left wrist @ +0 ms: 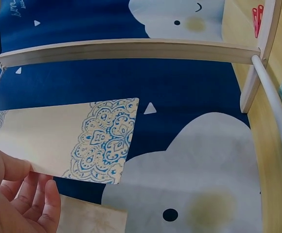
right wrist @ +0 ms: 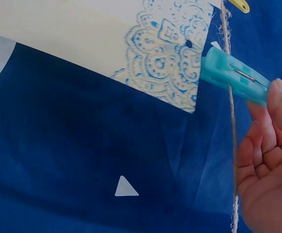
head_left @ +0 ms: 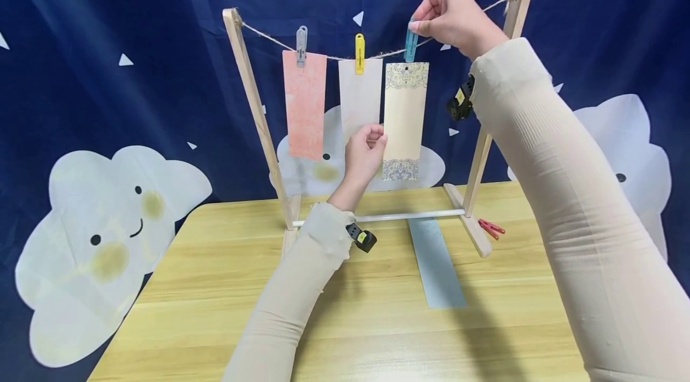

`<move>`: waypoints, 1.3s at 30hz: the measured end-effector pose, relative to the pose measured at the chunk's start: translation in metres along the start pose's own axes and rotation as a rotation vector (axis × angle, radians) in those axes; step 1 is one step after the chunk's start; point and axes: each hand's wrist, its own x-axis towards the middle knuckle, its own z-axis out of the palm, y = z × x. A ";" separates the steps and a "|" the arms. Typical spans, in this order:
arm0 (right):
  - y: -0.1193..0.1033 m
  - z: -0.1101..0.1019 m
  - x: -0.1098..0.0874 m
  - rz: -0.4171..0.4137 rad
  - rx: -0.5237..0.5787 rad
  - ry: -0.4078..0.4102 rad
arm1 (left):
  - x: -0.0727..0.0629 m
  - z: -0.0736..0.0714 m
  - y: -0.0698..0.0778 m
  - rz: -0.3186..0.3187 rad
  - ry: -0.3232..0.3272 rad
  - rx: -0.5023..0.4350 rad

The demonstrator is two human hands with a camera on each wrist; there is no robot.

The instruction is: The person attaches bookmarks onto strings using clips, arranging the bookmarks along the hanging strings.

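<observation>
My left hand [head_left: 365, 153] pinches the left edge of a cream paper card [head_left: 404, 112] with blue lace-like patterns at both ends; the left wrist view shows thumb and fingers at the card's edge [left wrist: 48, 141]. The card hangs upright, a small punched hole near its top. Above it, my right hand [head_left: 453, 18] pinches the handle end of a teal clothespin [right wrist: 233, 73]. The clothespin crosses the twine [right wrist: 232, 121], and its tip meets the card's top edge. Nearby on the twine, a yellow clothespin [head_left: 359, 54] holds a whitish card [head_left: 360, 94].
A grey clothespin [head_left: 301, 47] holds a pink card [head_left: 305, 106] further left. The twine runs between two posts of a wooden stand [head_left: 256, 100] with a white crossbar [head_left: 409, 215]. On the table [head_left: 188, 310] lie a light blue card [head_left: 436, 265] and a red clothespin [head_left: 492, 229].
</observation>
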 end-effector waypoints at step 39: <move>0.009 -0.007 0.005 0.181 0.054 -0.094 | 0.001 0.005 0.015 -0.016 -0.003 -0.074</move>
